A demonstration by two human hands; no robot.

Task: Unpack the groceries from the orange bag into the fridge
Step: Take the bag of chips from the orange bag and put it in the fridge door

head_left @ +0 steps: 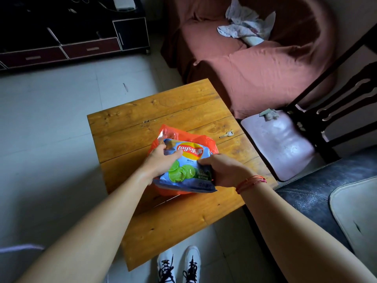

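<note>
1. Both bare forearms are extended forward and downward over the wooden tabletop (163, 111), converging on a blue Lay's crisp packet (184, 170) printed with lime slices.
2. The left grip (161, 160) is closed on the packet's upper left corner: the thumb is laid across the printed front, and the fingers are curled over the far edge, beside the crumpled clear rim of the orange bag (205, 142). The wrist is held nearly straight with the forearm.
3. The right grip (222, 170) is closed on the packet's right edge, with the back of the hand turned upward and the fingertips pinched onto the front of the packet. Whether some orange plastic is also caught in it cannot be told.
4. A red string bracelet (251, 181) is worn on the right wrist.
5. The packet is held over the orange bag, front side up. Orange plastic is seen beyond its far edge, at its right side and under its near left corner.
6. The orange bag is rested on the middle of the tabletop.
7. A small key (226, 134) is laid on the tabletop, just right of the orange bag and apart from it.
8. A dark chair with a pale seat cushion (279, 146) is placed just beside the tabletop's right edge.
9. An armchair under a reddish cover (255, 66) is seen beyond the tabletop, with a crumpled cloth (246, 27) on its seat.
10. White shoes with black laces (179, 264) are seen on the tiled floor at the tabletop's near edge.
</note>
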